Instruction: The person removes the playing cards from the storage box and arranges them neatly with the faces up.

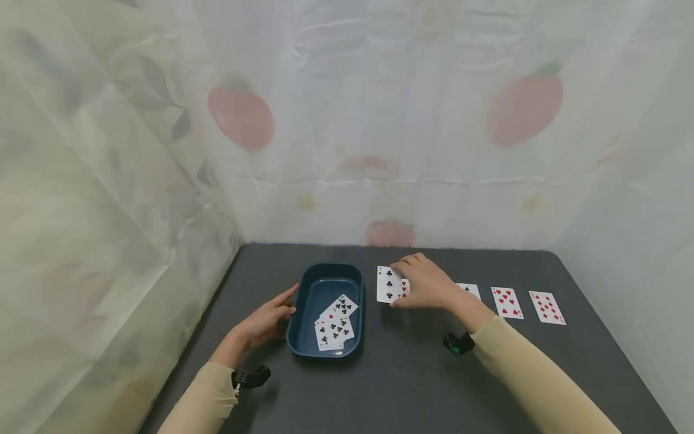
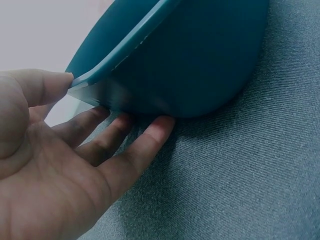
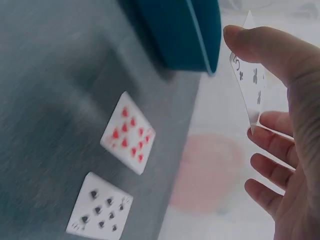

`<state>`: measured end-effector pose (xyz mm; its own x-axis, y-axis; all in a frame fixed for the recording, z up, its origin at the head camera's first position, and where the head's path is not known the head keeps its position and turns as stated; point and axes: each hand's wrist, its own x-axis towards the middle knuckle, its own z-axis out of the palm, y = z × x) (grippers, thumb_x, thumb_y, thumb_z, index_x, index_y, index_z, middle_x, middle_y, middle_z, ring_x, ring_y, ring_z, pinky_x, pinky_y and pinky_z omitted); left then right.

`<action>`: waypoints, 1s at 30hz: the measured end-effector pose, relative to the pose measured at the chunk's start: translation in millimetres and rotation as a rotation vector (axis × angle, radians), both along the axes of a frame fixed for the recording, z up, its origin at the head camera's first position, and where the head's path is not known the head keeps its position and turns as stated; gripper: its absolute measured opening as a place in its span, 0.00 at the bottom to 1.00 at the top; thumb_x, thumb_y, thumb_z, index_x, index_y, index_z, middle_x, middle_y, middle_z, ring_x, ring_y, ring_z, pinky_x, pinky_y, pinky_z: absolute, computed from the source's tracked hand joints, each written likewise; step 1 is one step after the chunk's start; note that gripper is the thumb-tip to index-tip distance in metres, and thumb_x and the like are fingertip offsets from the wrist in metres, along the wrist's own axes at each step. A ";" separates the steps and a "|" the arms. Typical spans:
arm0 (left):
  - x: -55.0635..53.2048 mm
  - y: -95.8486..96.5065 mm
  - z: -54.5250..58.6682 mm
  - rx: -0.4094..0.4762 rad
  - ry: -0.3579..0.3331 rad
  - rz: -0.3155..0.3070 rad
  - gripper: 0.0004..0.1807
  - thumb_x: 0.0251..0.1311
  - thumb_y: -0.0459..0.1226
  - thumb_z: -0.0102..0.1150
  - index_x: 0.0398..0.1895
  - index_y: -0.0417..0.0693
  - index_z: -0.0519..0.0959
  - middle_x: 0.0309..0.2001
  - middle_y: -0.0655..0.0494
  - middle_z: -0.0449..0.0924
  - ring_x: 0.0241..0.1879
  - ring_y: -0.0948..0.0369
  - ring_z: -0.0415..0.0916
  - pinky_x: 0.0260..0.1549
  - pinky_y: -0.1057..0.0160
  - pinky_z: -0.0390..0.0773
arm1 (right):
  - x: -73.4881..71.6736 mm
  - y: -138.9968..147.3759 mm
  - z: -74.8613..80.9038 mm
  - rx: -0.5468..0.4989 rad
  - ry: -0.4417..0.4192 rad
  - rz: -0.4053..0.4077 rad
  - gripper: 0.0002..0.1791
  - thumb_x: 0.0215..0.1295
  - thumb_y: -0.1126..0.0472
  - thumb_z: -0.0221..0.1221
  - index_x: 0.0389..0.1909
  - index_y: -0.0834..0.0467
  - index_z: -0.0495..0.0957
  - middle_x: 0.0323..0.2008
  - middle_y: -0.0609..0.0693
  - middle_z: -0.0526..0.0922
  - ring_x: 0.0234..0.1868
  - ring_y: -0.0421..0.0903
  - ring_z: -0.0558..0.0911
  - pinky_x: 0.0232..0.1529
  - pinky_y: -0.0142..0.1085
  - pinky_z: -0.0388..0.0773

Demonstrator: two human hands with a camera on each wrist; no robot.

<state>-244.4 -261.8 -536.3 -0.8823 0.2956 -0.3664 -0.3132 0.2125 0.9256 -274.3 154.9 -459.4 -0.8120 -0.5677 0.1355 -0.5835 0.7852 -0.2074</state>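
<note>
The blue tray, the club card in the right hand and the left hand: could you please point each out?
blue tray [image 1: 324, 274], head view, far rim.
club card [image 1: 387, 284], head view, its face.
left hand [image 1: 264, 322], head view, back of the hand.

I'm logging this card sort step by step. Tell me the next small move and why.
Probably carry the five of clubs, which the right hand pinches, left and drop it into the blue tray. The tray already holds clubs cards, and the left hand steadies its rim.
</note>
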 end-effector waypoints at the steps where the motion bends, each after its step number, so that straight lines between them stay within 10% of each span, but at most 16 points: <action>1: -0.1 0.1 -0.2 0.001 0.000 -0.001 0.35 0.78 0.36 0.47 0.82 0.73 0.52 0.81 0.40 0.44 0.74 0.37 0.55 0.54 0.31 0.72 | 1.6 3.7 -1.5 0.008 0.005 -0.006 0.50 0.48 0.36 0.75 0.68 0.59 0.74 0.62 0.55 0.76 0.65 0.57 0.70 0.63 0.52 0.69; 30: 2.0 0.4 -0.9 -0.001 0.010 -0.013 0.35 0.79 0.36 0.46 0.83 0.71 0.51 0.80 0.39 0.47 0.73 0.37 0.58 0.55 0.29 0.71 | 57.2 16.2 -85.3 0.057 -0.017 -0.006 0.45 0.38 0.37 0.78 0.57 0.59 0.80 0.50 0.53 0.78 0.51 0.52 0.75 0.51 0.49 0.75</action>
<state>-242.4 -261.3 -537.2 -0.8820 0.3071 -0.3575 -0.3006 0.2175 0.9286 -217.1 171.0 -544.7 -0.8171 -0.5695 0.0890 -0.5758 0.7993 -0.1718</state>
